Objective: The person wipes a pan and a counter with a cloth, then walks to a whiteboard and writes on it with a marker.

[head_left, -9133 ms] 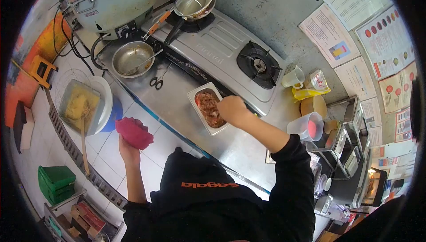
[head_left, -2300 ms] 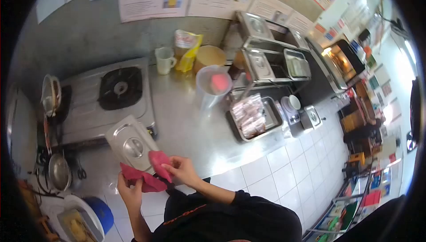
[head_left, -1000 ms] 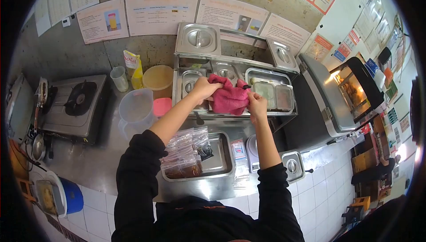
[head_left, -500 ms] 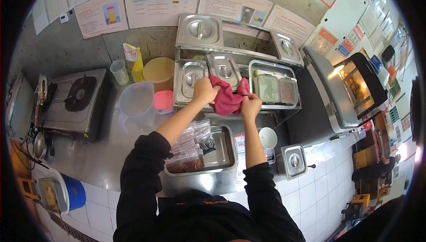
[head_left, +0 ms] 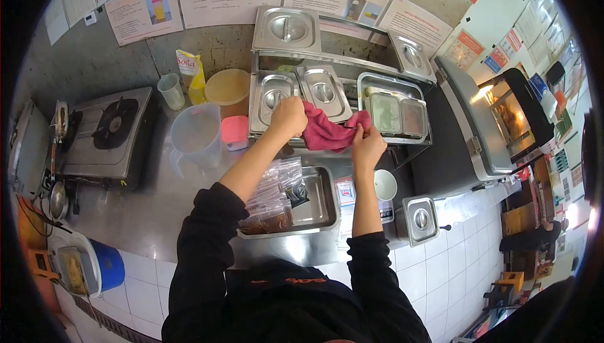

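A dark pink cloth (head_left: 326,134) hangs stretched between my two hands, in front of the steel food pans. My left hand (head_left: 289,117) is closed on its left end, close to a lidded pan (head_left: 272,86). With fingers pinched, my right hand (head_left: 369,148) grips the right end. A thin dark strip shows by the cloth near my right fingers; I cannot tell what it is. Behind the cloth lies a second steel lid (head_left: 324,93), tilted on its pan. To the right, an open steel pan (head_left: 423,135) holds two smaller containers, one greenish and one brownish.
Below my forearms, a steel tray (head_left: 327,220) holds several plastic bags (head_left: 270,201). A clear jug (head_left: 196,135), a pink container (head_left: 234,130) and a yellow-topped tub (head_left: 228,88) stand left. A gas stove (head_left: 104,135) is farther left; a white bowl (head_left: 385,185) sits right.
My right hand has moved slightly right, drawing the cloth wider and flatter. The cloth stays in both hands. The whole view has shifted a little.
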The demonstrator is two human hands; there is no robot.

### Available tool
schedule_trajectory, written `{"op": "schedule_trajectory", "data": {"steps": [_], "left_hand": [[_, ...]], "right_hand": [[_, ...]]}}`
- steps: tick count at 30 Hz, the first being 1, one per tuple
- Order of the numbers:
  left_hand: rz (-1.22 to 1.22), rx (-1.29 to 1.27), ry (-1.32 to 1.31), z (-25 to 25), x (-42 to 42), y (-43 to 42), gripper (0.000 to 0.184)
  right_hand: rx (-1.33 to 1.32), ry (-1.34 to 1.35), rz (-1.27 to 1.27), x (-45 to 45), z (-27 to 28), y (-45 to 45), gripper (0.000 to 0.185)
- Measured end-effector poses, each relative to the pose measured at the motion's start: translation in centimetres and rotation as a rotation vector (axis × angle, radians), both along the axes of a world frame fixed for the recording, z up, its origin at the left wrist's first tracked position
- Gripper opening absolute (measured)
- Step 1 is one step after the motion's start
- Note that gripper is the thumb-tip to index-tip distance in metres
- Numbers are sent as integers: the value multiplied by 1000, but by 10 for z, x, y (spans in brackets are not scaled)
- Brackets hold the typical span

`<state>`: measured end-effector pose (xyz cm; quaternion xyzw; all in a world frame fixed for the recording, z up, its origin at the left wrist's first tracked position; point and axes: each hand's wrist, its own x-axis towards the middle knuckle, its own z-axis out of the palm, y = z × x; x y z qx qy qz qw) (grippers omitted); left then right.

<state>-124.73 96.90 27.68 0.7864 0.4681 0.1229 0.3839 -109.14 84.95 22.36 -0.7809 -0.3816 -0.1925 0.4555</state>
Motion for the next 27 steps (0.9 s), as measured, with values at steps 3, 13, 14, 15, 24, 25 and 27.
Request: {"op": "schedule_trajectory", "data": {"steps": [3, 13, 14, 15, 24, 25, 27], "left_hand": [[-12, 129, -37, -11, 3, 2, 19], [71, 534, -111, 7, -3, -39, 14], [75, 517, -106, 11, -6, -45, 15], [80, 498, -99, 14, -9, -50, 15], [9, 476, -418, 57, -63, -104, 14], [-58, 479, -555, 52, -73, -111, 13], [-186, 441, -829, 40, -97, -122, 13]], "right_hand": [[102, 92, -20, -7, 12, -13, 19], [116, 291, 11, -14, 15, -51, 23], [133, 320, 16, -16, 16, -54, 23], [147, 349, 22, -20, 18, -58, 23], [401, 325, 43, -32, 22, -99, 20], [423, 331, 28, -42, 33, -108, 19], [437, 319, -54, -49, 28, -126, 13]]}}
